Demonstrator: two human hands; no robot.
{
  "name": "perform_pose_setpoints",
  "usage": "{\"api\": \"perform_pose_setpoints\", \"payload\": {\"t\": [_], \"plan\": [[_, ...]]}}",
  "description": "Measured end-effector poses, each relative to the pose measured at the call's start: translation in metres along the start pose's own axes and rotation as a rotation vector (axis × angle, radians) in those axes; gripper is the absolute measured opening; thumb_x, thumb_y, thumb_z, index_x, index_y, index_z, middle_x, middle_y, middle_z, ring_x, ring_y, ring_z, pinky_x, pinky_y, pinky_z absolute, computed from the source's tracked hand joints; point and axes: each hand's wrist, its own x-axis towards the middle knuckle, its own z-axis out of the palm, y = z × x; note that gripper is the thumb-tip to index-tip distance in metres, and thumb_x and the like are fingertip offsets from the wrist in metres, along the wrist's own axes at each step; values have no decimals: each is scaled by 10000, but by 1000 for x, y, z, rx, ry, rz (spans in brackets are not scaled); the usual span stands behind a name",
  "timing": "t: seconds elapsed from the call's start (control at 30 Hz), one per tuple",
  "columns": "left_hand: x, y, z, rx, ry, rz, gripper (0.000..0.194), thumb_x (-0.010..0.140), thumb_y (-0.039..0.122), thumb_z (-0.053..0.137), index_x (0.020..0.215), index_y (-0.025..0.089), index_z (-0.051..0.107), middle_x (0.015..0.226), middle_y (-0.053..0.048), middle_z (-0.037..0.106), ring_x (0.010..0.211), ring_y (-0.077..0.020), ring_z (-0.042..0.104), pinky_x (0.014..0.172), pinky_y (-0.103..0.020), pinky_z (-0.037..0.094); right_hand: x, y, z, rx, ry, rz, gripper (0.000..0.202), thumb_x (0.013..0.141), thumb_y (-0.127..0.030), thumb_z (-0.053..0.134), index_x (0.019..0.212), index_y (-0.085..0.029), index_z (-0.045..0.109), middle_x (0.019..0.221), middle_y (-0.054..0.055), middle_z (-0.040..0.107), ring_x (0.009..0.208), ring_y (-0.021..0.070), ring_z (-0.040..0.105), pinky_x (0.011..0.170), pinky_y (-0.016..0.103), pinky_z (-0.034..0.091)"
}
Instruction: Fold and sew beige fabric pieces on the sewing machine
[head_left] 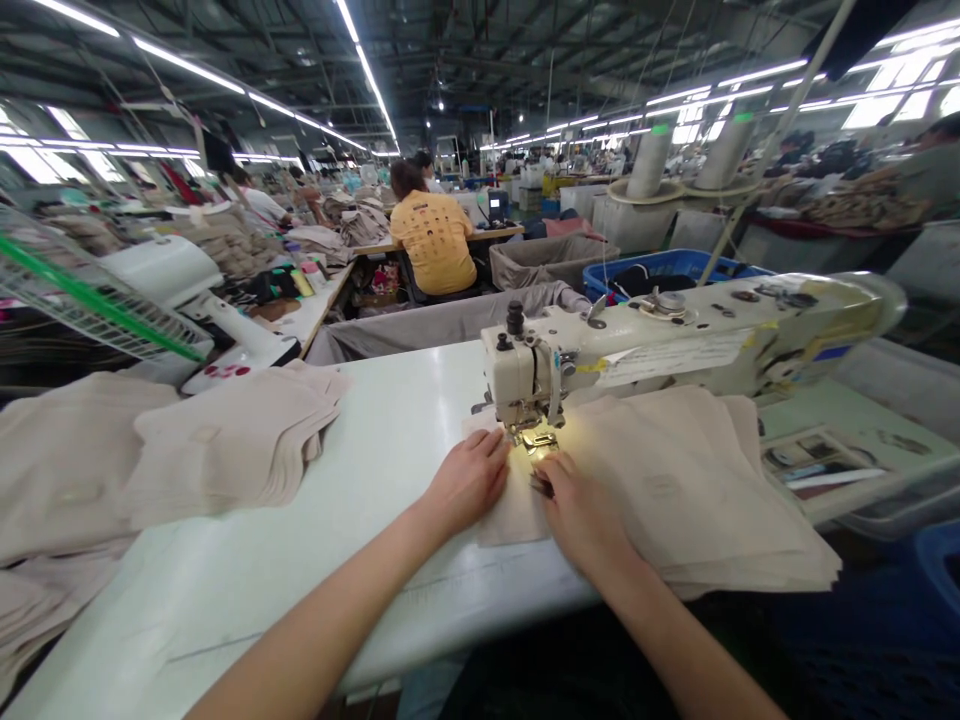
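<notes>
Under the needle of the sewing machine (525, 385) lies a beige fabric piece (514, 515). My left hand (472, 475) rests flat on its left side, fingers stretched toward the presser foot. Close to the lit needle plate (540, 440), my right hand (577, 505) is closed around a small dark metal tool (540, 485) with a narrow end, its exact kind partly hidden by the fingers. To the right of that hand, a stack of beige fabric pieces (697, 490) spreads over the machine bed.
Another beige stack (232, 440) sits on the left of the pale table (375, 400). Behind it stands a white fan-like device (161, 270) beside a green-edged wire rack (90, 290). Thread cones (649, 165) rise behind the machine. A person in a yellow shirt (433, 240) sits ahead.
</notes>
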Motion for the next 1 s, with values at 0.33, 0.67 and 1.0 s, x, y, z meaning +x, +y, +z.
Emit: {"api": "perform_pose_setpoints", "payload": {"t": [0.33, 0.67, 1.0], "plan": [[-12, 3, 7, -73, 64, 3, 333, 985, 205, 473, 1295, 147, 579, 1378, -165, 601, 1304, -284, 551, 1085, -495, 501, -37, 3, 11, -61, 5, -11, 263, 868, -25, 539, 1017, -219, 636, 1080, 55, 670, 931, 191, 660, 760, 266, 481], [-11, 5, 3, -83, 30, 11, 313, 983, 201, 487, 1268, 153, 608, 1363, -141, 618, 1292, -297, 548, 1072, -499, 504, -36, 2, 13, -124, -37, 7, 304, 878, -45, 540, 1100, -218, 655, 1163, 65, 663, 919, 195, 684, 742, 267, 504], [-8, 0, 5, -69, 47, 26, 315, 990, 206, 467, 1269, 153, 604, 1373, -134, 611, 1285, -301, 544, 1070, -499, 505, -34, 0, 10, -136, -82, 42, 316, 892, -57, 545, 1121, -240, 665, 1193, 50, 659, 906, 184, 692, 721, 254, 502]]}}
